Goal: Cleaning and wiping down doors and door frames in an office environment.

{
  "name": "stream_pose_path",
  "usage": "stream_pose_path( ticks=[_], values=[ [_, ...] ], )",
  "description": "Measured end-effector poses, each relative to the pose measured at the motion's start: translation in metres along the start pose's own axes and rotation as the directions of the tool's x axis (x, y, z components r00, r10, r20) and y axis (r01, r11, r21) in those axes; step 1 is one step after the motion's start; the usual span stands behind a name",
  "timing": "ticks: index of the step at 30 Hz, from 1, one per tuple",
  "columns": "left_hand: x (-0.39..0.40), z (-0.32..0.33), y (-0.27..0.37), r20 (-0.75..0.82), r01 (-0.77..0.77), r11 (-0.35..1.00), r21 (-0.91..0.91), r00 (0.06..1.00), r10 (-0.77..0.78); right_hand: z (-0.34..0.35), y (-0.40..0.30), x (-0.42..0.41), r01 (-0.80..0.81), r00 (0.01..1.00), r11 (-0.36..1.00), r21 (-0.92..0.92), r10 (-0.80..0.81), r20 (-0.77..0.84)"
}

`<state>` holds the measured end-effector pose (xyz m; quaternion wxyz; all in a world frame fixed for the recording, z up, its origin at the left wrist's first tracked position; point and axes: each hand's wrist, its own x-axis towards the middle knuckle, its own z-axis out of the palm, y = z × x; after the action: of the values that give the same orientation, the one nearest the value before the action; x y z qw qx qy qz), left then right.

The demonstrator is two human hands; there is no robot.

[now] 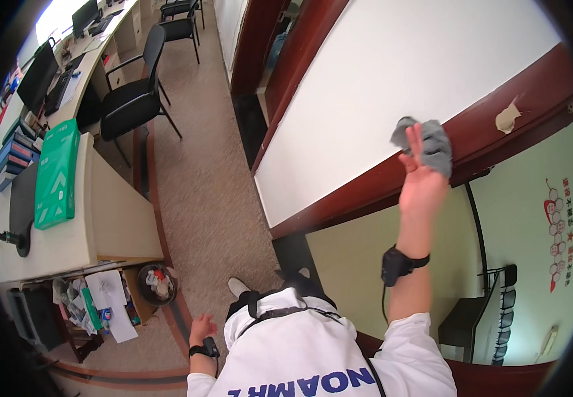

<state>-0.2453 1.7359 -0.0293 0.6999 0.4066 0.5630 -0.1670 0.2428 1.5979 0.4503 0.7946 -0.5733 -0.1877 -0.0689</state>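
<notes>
My right hand (419, 173), on a raised arm, holds a grey cloth (436, 146) against the dark red wooden door frame (485, 131). The cloth lies over the frame's edge where it meets the white wall (366, 114). Two fingers stretch upward across the cloth, and the hand is slightly blurred. Low at my side hangs my left hand (203, 327), with nothing in it and its fingers loosely apart. On the frame, to the right of the cloth, is a torn beige patch (507, 119).
At left stands a desk (117, 198) bearing a green paper pack (58, 173), binders (15, 154) and monitors (38, 79). Black chairs (137, 94) line it. A waste bin (157, 285) sits by a littered open shelf (102, 302). Beyond the doorway are a dark table (465, 317) and seats (506, 307).
</notes>
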Motion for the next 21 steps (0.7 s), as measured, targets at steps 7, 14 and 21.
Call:
stream_pose_path(
  ticks=[7, 14, 21],
  values=[
    [0.022, -0.019, -0.041, -0.002, 0.056, 0.998, -0.016, 0.998, -0.056, -0.046, 0.114, -0.052, -0.229, 0.973, 0.962, -0.152, 0.229, -0.016],
    [0.046, -0.049, -0.076, -0.018, 0.022, 0.998, -0.056, 1.000, -0.023, -0.007, 0.070, -0.039, -0.103, 0.989, 0.992, -0.079, 0.093, -0.118],
    [0.027, -0.017, -0.045, 0.025, -0.077, 0.988, -0.131, 0.996, 0.081, 0.014, -0.097, 0.048, 0.224, 0.973, 0.973, -0.049, -0.226, -0.050]
  ],
)
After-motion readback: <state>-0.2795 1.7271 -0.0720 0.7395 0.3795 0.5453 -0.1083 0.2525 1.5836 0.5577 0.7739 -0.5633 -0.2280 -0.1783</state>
